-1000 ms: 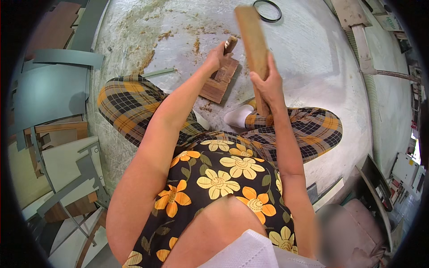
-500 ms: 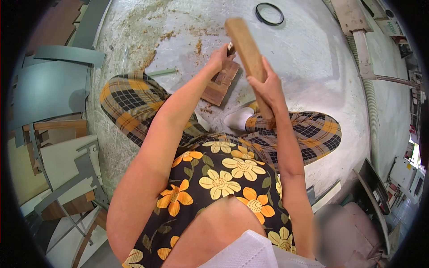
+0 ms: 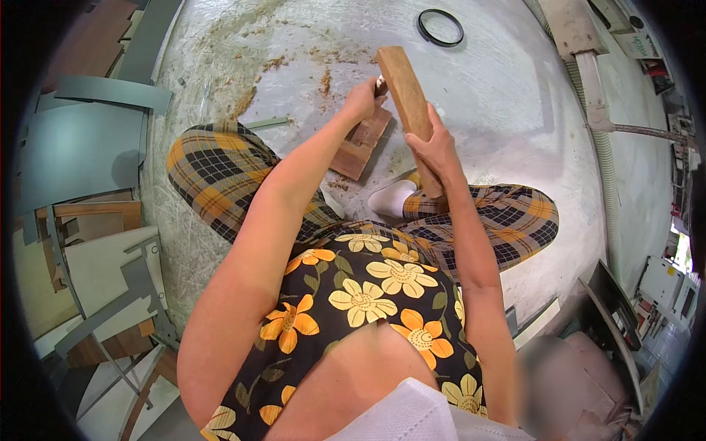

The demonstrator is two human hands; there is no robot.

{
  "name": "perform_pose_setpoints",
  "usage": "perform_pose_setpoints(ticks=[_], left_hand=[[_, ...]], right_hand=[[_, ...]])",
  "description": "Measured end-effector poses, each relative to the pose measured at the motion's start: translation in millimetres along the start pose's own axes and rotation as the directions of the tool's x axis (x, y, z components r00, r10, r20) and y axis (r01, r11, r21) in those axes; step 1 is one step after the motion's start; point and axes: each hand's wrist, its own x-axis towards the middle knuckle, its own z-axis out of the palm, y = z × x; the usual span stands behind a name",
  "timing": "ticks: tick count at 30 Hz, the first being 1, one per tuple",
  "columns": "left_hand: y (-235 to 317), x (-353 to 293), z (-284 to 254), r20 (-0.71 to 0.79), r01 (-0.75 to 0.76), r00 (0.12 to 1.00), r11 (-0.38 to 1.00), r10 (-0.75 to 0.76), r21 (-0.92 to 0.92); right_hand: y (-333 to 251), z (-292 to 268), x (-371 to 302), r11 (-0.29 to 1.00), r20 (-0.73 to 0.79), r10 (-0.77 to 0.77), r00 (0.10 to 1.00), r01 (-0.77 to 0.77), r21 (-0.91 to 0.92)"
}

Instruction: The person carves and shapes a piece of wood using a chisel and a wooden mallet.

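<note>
The right hand [image 3: 439, 151] has its fingers wrapped around the lower part of a long light-brown wooden block [image 3: 408, 106], holding it upright. Just left of it, the left hand [image 3: 365, 98] is clenched on a small tool, mostly hidden, against the block's upper edge. Below both lies a flat reddish-brown wooden board [image 3: 362, 143] on the sawdust-strewn grey floor [image 3: 500, 88]; beyond the block, well apart, a black ring [image 3: 440, 27]
</note>
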Motion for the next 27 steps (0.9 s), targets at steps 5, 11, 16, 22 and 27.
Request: perform_pose_setpoints(ticks=[5,11,16,22,27], left_hand=[[4,-4,3,-0.084,-0.027,0.996,0.997,0.032,0.067],[13,-10,-5,-0.049,0.001,0.999,0.999,0.001,0.032],[18,-21,-4,-0.046,0.001,0.999,1.0,0.0,0.028],[23,-34,-7,-0.085,-0.084,0.993,0.996,0.084,0.004],[24,-39,-9,-0.09,-0.081,0.992,0.995,0.086,0.058]], right_hand=[[-9,-8,1,0.984,-0.103,-0.074,0.992,0.089,0.154],[-9,-12,0,0.983,-0.12,-0.049,0.992,0.07,0.172],[-4,-11,-3,0.978,-0.121,-0.077,0.99,0.099,0.183],[-10,-14,-9,0.971,-0.123,-0.088,0.988,0.112,0.211],[-16,-16,-17,0.948,-0.171,-0.111,0.979,0.156,0.276]])
